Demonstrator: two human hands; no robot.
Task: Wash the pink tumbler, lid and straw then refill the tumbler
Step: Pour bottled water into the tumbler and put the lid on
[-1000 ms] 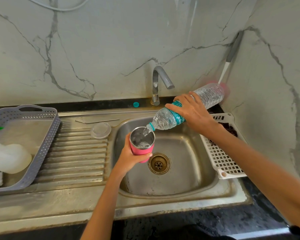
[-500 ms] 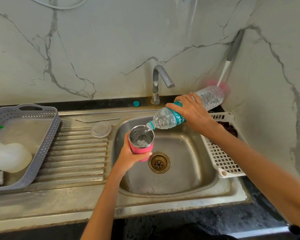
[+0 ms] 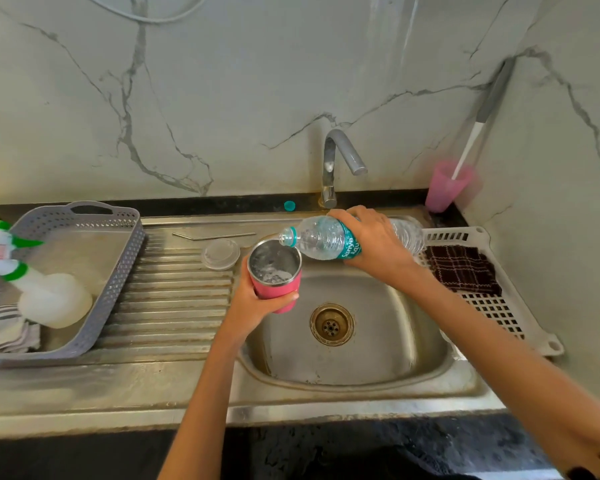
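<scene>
1. Over the left edge of the steel sink (image 3: 361, 386), the left hand (image 3: 253, 303) wraps thumb and fingers round the pink tumbler (image 3: 276, 289). It holds the tumbler upright above the basin, so any spill would fall toward the drain at four o'clock from it.
2. From two o'clock, the right hand (image 3: 371, 244) grips the water bottle (image 3: 319, 237) round its teal label. The bottle lies nearly level with its open neck at the tumbler's far rim, and that shallow tilt probably keeps the flow gentle. Bubbling water shows inside the steel interior, below the rim.
3. The clear lid (image 3: 220, 253) lies on the ribbed drainboard (image 3: 174, 299), just beside the tumbler at ten o'clock. The metal straw (image 3: 213, 235) lies flat beyond it at eleven. Both sit apart from the pour, likely left to drain within easy reach.
4. The teal bottle cap (image 3: 289, 205) rests on the dark tabletop at twelve o'clock, near the faucet (image 3: 336, 161) base and away from both hands.
5. This looks like the refill step, with lid and straw not yet fitted.
6. The risks are overfilling, or the neck slipping off the rim.
</scene>
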